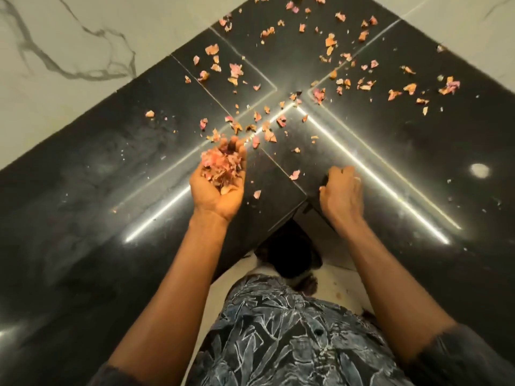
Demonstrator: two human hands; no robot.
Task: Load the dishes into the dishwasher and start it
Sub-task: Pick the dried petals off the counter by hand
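The black polished stone counter fills most of the frame and meets in a corner at the centre, with thin seams crossing there. Bright strips of reflected light run along it, and a round glare spot sits at the right. A white surface with grey veins borders the counter at the upper left and upper right. At the bottom centre, between my forearms, I see pale floor and my patterned shirt.

Loose petals, pink and orange and dry-looking, lie scattered over the counter from the centre to the top and right of the frame.

My left hand, just left of centre, is turned palm up and cupped, the fingers bent up around a heap of petals.

My right hand, right of centre, lies palm down at the counter's inner corner edge. Its fingers curl downward; I cannot tell whether they hold anything.

I cannot tell from here where the dishes or the dishwasher are.
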